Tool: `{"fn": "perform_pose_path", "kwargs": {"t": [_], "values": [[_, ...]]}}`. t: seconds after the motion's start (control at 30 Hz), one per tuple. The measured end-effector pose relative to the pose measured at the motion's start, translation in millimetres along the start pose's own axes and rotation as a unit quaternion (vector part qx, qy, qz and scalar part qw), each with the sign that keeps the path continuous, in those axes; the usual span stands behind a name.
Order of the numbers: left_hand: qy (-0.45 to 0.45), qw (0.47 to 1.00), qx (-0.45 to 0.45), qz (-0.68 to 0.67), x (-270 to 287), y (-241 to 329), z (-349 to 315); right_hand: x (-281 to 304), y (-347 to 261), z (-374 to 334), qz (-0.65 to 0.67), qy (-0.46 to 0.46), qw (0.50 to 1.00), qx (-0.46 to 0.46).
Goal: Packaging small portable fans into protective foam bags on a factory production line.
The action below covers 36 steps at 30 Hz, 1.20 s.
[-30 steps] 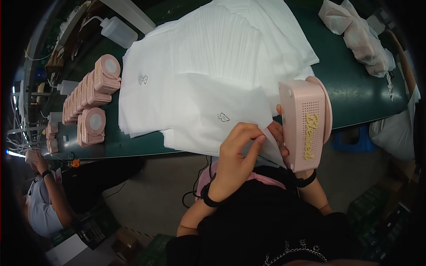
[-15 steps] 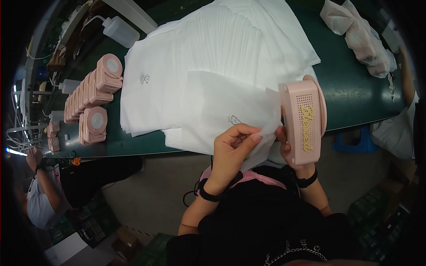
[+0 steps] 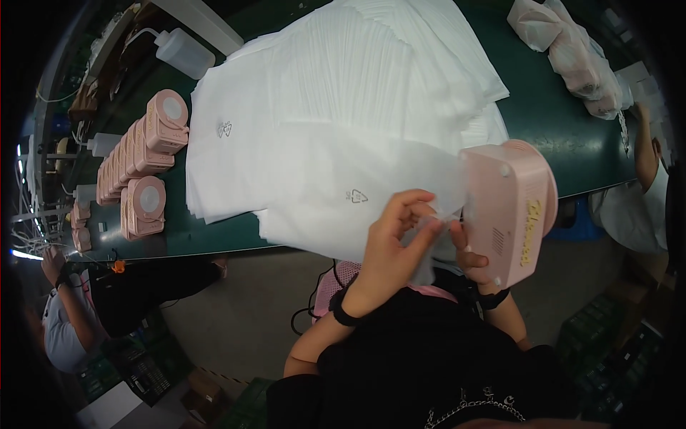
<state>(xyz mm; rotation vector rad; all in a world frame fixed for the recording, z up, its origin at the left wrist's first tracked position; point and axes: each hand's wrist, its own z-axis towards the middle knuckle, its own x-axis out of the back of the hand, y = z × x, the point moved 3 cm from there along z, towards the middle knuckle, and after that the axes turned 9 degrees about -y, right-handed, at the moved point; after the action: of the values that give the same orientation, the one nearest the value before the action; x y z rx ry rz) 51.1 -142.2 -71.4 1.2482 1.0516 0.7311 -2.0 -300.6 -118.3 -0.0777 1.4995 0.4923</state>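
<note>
Left grip (image 3: 391, 254): pinching a bunched bit of thin, translucent white film between thumb and fingers.
Right grip (image 3: 468, 252): clasping the lower left part of a boxy pale-pink plastic device with a round disc-shaped end and raised yellow lettering (image 3: 509, 214), fingers curled against its left side.
Device position: held up, tilted, at the near edge of the surface, right of the white stack.
Film: a thin white sheet with a small dark printed mark (image 3: 386, 168), spread over the near part of the stack; its lifted right end meets the left outline of the device in view, and I cannot tell whether they touch.
Stack: a broad, fanned heap of soft white sheets (image 3: 336, 79) across the middle of the dark green surface (image 3: 577, 154).
Left of stack: a close row of pale-pink devices with pale round discs (image 3: 136, 159); nearer, a smaller group of the same kind (image 3: 146, 207).
Far left: a translucent squeeze bottle with a bent spout (image 3: 184, 53).
Far right: pink items in thin white wrapping (image 3: 575, 57).
Left edge: a co-worker in a pale-blue top (image 3: 66, 325).
</note>
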Motion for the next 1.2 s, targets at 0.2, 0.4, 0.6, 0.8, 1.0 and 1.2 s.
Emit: {"fn": "perform_pose_path", "kwargs": {"t": [0.2,0.4,0.6,0.8,1.0,1.2], "values": [[0.04,0.975,0.087,-0.203,18,-7,2,13,-18,-8,0.003,0.005,1.0,0.014],[0.1,0.99,0.018,-0.096,29,4,5,-1,-64,-82,-0.327,0.161,0.927,0.09],[0.017,0.999,-0.036,0.017,-4,8,-6,-9,-40,-88,-0.272,0.271,0.919,0.088],[-0.116,0.926,-0.197,0.302,-17,17,-9,-50,-23,-30,-0.742,0.196,0.64,0.042],[-0.181,0.879,-0.304,0.321,-50,28,-13,-50,-13,-12,-0.761,0.14,0.633,0.003],[-0.299,0.885,-0.237,0.266,-47,34,-20,-46,-13,13,-0.705,0.14,0.693,0.049]]}}
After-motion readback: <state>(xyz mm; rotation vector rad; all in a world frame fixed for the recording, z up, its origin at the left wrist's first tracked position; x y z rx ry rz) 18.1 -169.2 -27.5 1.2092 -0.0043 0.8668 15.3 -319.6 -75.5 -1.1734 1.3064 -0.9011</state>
